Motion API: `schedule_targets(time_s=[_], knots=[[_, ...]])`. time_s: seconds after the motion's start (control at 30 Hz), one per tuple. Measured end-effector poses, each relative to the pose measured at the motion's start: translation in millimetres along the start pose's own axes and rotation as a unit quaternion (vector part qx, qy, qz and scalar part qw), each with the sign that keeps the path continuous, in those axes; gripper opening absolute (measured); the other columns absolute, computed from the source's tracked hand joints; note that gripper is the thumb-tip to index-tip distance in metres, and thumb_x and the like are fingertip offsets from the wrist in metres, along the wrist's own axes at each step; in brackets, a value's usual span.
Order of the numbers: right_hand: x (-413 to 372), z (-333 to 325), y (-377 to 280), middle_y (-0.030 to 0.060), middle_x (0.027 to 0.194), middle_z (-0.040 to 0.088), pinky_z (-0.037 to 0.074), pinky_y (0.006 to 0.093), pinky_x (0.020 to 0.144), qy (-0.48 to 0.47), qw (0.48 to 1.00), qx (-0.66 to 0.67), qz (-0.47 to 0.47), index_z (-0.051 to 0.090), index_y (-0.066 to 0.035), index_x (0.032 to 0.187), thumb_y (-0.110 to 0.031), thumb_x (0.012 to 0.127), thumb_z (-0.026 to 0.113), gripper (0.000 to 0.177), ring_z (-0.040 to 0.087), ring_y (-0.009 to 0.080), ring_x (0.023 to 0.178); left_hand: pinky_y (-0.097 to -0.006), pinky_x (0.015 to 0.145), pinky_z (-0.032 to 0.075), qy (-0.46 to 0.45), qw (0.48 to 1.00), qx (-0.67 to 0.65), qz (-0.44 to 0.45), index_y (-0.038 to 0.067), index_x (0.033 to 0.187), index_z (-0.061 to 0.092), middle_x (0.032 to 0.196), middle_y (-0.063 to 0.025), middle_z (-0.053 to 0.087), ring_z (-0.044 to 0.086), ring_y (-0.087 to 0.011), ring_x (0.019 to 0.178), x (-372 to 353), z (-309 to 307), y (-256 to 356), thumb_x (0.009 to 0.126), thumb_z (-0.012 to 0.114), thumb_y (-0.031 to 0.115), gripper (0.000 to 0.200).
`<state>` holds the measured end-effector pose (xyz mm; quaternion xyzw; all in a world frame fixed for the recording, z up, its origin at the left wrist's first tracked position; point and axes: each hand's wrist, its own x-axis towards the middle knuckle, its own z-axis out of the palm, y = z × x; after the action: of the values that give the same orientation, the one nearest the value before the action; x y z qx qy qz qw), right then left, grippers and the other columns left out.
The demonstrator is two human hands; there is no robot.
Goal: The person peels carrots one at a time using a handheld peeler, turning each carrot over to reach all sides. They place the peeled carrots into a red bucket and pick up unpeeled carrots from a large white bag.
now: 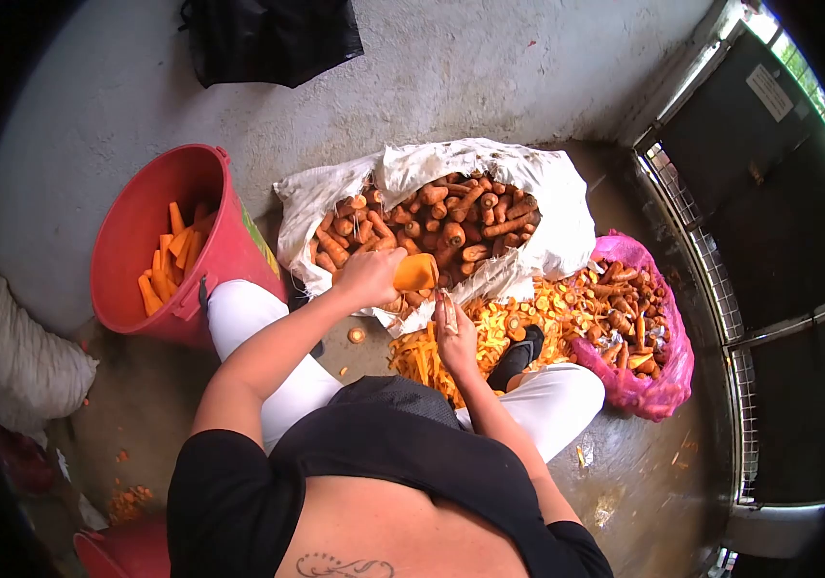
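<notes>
My left hand (pixel 372 276) is wrapped round the thick end of a peeled orange carrot (pixel 416 273), above the front edge of an open white sack (pixel 557 222) full of unpeeled carrots (pixel 465 217). Just right of and below the carrot, my right hand (pixel 455 332) is closed, its fingers pointing up. Something small and thin seems to be in it, too small to make out. Beneath my right hand lies a heap of orange peelings and cut carrot ends (pixel 422 358).
A red bucket (pixel 119 231) with peeled carrots stands at left. On the right, a pink bag (pixel 678 371) holds carrot scraps. A pale sack (pixel 22 347) lies far left, and a black bag (pixel 273 39) hangs on the wall. A dark gate (pixel 759 193) edges the right side.
</notes>
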<state>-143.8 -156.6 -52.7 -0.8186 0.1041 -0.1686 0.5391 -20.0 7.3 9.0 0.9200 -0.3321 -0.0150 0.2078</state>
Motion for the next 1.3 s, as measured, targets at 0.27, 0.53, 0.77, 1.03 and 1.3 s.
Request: schedule_targets(time_s=[0.27, 0.53, 0.77, 1.03, 1.3], knots=[[7.7, 1.5, 9.4, 0.0042, 0.062, 0.052, 0.041, 0.0289, 0.054, -0.005, 1.000, 0.014, 0.021, 0.059, 0.002, 0.086, -0.037, 0.099, 0.049, 0.042, 0.048, 0.0108, 0.057, -0.0479, 0.069, 0.052, 0.011, 1.000, -0.018, -0.015, 0.003, 0.098, 0.054, 0.082, -0.0189, 0.065, 0.066, -0.0379, 0.080, -7.6, 12.5, -5.6, 0.064, 0.065, 0.009, 0.037], [4.9, 4.3, 8.8, 0.0096, 0.065, 0.055, 0.043, 0.0329, 0.058, -0.010, 0.999, -0.036, -0.010, 0.059, 0.003, 0.088, -0.033, 0.098, 0.052, 0.038, 0.050, 0.0159, 0.060, -0.0477, 0.068, 0.052, 0.006, 1.000, -0.009, -0.017, 0.001, 0.097, 0.054, 0.081, -0.0200, 0.065, 0.066, -0.0381, 0.079, -6.4, 7.2, -9.9, 0.063, 0.064, 0.007, 0.036], [1.9, 0.1, -12.2, 0.0254, 0.081, 0.062, 0.048, 0.0427, 0.067, -0.038, 0.998, -0.026, 0.032, 0.062, -0.001, 0.099, -0.032, 0.096, 0.054, 0.032, 0.061, 0.0439, 0.079, -0.0483, 0.066, 0.051, -0.001, 1.000, 0.002, -0.021, 0.000, 0.093, 0.053, 0.080, -0.0203, 0.065, 0.065, -0.0384, 0.079, -6.7, 6.4, -10.5, 0.064, 0.062, 0.005, 0.031], [4.5, 7.8, 5.6, 0.0133, 0.069, 0.060, 0.045, 0.0341, 0.061, -0.016, 1.000, -0.014, 0.023, 0.061, 0.003, 0.092, -0.033, 0.098, 0.053, 0.037, 0.056, 0.0199, 0.062, -0.0486, 0.067, 0.051, -0.002, 1.000, -0.002, -0.022, 0.001, 0.095, 0.054, 0.080, -0.0206, 0.065, 0.066, -0.0379, 0.079, -5.2, 7.5, -10.0, 0.064, 0.063, 0.005, 0.032], [2.1, 2.0, -11.5, 0.0246, 0.079, 0.063, 0.048, 0.0423, 0.064, -0.025, 0.998, -0.053, 0.035, 0.062, 0.000, 0.097, -0.030, 0.096, 0.054, 0.031, 0.062, 0.0431, 0.078, -0.0481, 0.069, 0.051, -0.026, 0.999, 0.012, -0.032, 0.003, 0.104, 0.053, 0.088, -0.0195, 0.065, 0.065, -0.0380, 0.082, -4.3, 7.8, -9.5, 0.064, 0.064, 0.007, 0.042]])
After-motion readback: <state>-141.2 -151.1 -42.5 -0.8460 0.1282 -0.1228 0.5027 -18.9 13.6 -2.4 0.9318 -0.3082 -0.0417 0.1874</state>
